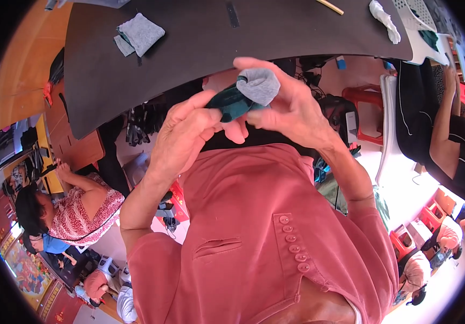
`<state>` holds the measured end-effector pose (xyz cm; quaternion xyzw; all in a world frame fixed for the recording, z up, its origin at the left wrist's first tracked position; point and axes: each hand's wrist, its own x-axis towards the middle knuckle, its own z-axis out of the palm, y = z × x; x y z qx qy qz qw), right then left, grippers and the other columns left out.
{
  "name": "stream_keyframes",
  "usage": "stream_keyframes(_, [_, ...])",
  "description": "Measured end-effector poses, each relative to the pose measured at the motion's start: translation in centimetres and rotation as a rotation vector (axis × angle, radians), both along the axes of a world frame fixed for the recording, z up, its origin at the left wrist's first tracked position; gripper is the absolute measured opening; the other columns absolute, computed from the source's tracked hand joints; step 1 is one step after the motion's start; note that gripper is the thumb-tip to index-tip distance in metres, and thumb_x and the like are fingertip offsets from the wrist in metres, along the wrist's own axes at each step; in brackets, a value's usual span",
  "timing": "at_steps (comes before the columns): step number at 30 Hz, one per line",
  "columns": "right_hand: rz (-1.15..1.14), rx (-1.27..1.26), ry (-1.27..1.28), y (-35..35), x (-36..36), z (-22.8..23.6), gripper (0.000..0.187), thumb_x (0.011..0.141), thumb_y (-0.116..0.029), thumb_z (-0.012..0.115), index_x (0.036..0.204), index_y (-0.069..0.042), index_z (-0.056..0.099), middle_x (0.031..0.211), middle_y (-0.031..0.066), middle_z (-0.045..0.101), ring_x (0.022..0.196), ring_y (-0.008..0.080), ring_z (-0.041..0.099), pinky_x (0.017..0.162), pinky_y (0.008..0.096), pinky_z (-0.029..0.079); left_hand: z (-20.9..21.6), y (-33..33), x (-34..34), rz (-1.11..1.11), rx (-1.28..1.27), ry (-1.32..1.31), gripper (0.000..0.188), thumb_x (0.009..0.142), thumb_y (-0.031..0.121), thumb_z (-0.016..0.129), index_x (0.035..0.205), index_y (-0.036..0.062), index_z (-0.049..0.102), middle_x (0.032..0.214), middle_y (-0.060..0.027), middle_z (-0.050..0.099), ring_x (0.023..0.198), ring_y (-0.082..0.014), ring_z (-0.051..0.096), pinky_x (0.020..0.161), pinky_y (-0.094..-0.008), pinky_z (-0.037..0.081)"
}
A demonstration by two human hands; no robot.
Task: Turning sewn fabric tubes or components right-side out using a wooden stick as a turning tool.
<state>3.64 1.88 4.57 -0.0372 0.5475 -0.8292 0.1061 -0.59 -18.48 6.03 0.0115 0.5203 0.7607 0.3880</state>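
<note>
Between my hands, just off the near edge of the dark table (189, 48), is a small tube-like piece of fabric, dark green velvet (233, 103) with a grey knit end (260, 86) rolled or turned back. My left hand (186, 127) pinches the green end between thumb and fingers. Curved around the grey end, my right hand (297, 108) has its thumb below and fingers behind; part of its grip is hidden by the fabric. Farther left on the table lies a folded grey cloth (143, 33) with green showing at its edge.
A white crumpled cloth (384, 21) and a thin wooden stick (329, 6) lie at the table's far right. Beyond is a white perforated chair (416, 16). A red stool (370, 113) stands under the right side. Other people sit left (86, 205) and right (443, 124).
</note>
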Motion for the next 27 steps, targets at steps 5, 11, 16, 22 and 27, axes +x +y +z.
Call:
stream_keyframes(5, [0.032, 0.356, 0.112, 2.0, -1.1, 1.4, 0.022, 0.092, -0.014, 0.05, 0.102, 0.002, 0.063, 0.067, -0.0029, 0.052, 0.062, 0.0026, 0.04, 0.056, 0.0198, 0.038, 3.0, 0.9, -2.4, -0.098, -0.114, 0.37, 0.029, 0.083, 0.009, 0.041, 0.093, -0.0062, 0.062, 0.078, -0.0088, 0.065, 0.079, -0.0134, 0.061, 0.079, -0.0247, 0.044])
stream_keyframes(11, [0.316, 0.431, 0.119, 6.6, -3.0, 2.1, 0.035, 0.096, -0.028, 0.05, 0.074, -0.001, 0.053, 0.062, -0.0041, 0.045, 0.054, 0.0039, 0.033, 0.046, 0.0219, 0.027, 7.5, -2.0, -8.3, -0.037, -0.854, 0.842, 0.023, 0.081, 0.017, 0.043, 0.078, 0.0019, 0.059, 0.063, -0.0021, 0.054, 0.067, -0.008, 0.048, 0.069, -0.0237, 0.037])
stream_keyframes(16, [0.304, 0.391, -0.05, 8.0, -4.1, 2.5, 0.036, 0.095, -0.027, 0.052, 0.069, -0.003, 0.054, 0.057, -0.0026, 0.044, 0.049, 0.0037, 0.036, 0.047, 0.0216, 0.03, 7.6, -2.2, -10.0, -0.147, -0.799, 0.936, 0.02, 0.079, 0.017, 0.045, 0.08, 0.0031, 0.06, 0.066, 0.0001, 0.052, 0.066, -0.0071, 0.044, 0.064, -0.0232, 0.034])
stream_keyframes(22, [-0.158, 0.416, 0.148, 8.0, -5.8, 2.0, 0.03, 0.097, -0.025, 0.048, 0.094, 0.002, 0.061, 0.069, 0.0018, 0.056, 0.055, 0.0067, 0.043, 0.055, 0.0205, 0.038, 4.9, -1.4, -11.5, -0.032, -0.39, 0.682, 0.016, 0.081, 0.01, 0.051, 0.089, 0.0026, 0.064, 0.075, 0.0047, 0.052, 0.071, -0.0034, 0.043, 0.066, -0.0194, 0.035])
stream_keyframes(27, [-0.373, -0.105, -0.024, 6.4, -5.4, 3.5, 0.02, 0.091, -0.013, 0.052, 0.1, 0.001, 0.062, 0.066, -0.0059, 0.046, 0.052, 0.0021, 0.035, 0.05, 0.0184, 0.028, 4.2, -0.1, -8.7, -0.072, -0.375, 0.738, 0.013, 0.08, 0.004, 0.054, 0.09, 0.0, 0.063, 0.076, 0.0043, 0.055, 0.073, -0.0017, 0.048, 0.065, -0.0194, 0.04])
